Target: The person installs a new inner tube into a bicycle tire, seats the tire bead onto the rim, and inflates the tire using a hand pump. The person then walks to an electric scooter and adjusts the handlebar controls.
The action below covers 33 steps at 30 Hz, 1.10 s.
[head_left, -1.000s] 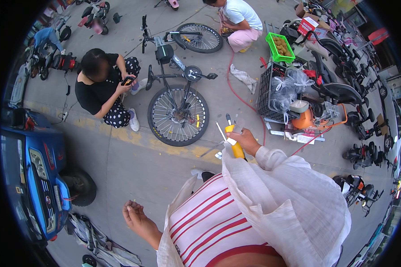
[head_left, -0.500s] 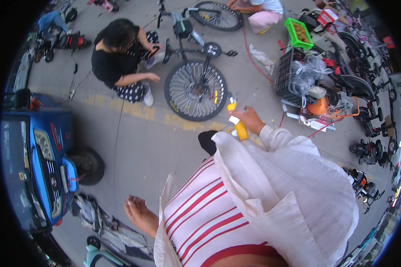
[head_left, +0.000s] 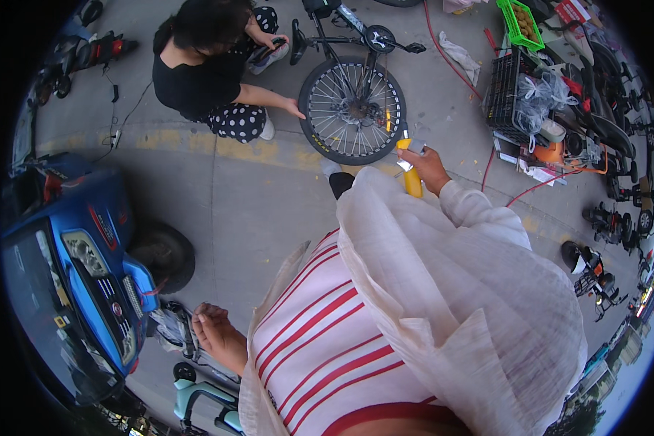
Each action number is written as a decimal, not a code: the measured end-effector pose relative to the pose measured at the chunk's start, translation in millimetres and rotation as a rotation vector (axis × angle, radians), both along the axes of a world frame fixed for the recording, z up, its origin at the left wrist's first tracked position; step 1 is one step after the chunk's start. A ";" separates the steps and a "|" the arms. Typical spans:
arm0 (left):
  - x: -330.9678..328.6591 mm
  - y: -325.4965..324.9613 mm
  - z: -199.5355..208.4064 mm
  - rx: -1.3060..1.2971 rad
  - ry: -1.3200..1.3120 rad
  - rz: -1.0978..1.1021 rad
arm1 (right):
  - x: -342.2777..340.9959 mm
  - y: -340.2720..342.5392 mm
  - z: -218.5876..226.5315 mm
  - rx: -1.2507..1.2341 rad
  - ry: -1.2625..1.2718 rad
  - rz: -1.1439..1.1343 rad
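My right hand (head_left: 432, 173) is closed around a yellow tool (head_left: 412, 183) with a silver tip; its exact kind I cannot make out. The tip points at the lower right of a bicycle wheel (head_left: 320, 142), close to the tire. My left hand (head_left: 216, 336) hangs at my side with fingers loosely bent, and nothing shows in it. Across from me a crouching person (head_left: 196, 83) in a black top and polka-dot trousers reaches one hand to the wheel's left side. That person's other hand holds a dark phone-like object (head_left: 275, 44).
A blue truck (head_left: 98, 269) stands at left. On the right are a black crate (head_left: 504, 98), bagged items (head_left: 541, 102), an orange machine (head_left: 551, 154) and a green basket (head_left: 520, 25). A red hose (head_left: 450, 62) crosses the ground. A pale green scooter (head_left: 189, 396) is below my left hand.
My view has moved, so the wheel appears higher and farther right. The crouching person's hand now meets the wheel. My right hand still grips the yellow tool, its tip now nearer the tire.
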<state>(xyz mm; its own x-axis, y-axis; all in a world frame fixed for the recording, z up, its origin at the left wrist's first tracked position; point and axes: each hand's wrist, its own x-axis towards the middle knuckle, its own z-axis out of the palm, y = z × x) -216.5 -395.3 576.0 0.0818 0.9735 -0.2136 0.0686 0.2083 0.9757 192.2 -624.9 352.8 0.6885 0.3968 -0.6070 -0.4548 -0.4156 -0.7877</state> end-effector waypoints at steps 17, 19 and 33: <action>-103.4 277.5 -19.8 -0.047 -0.031 -0.073 | -62.2 292.9 27.4 -0.008 -0.159 -0.016; -123.8 322.7 -17.0 -0.027 -0.016 -0.064 | -91.5 324.2 40.6 0.075 -0.127 -0.051; -79.3 599.1 18.1 0.064 -0.104 -0.410 | -216.5 488.7 115.4 0.149 -0.137 -0.236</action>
<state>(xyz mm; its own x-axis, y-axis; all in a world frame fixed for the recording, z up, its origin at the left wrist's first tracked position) -295.8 203.8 594.2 0.4830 0.8668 -0.1241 0.0337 0.1231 0.9918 -24.3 -136.2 468.2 0.8436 0.2938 -0.4494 -0.4104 -0.1867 -0.8926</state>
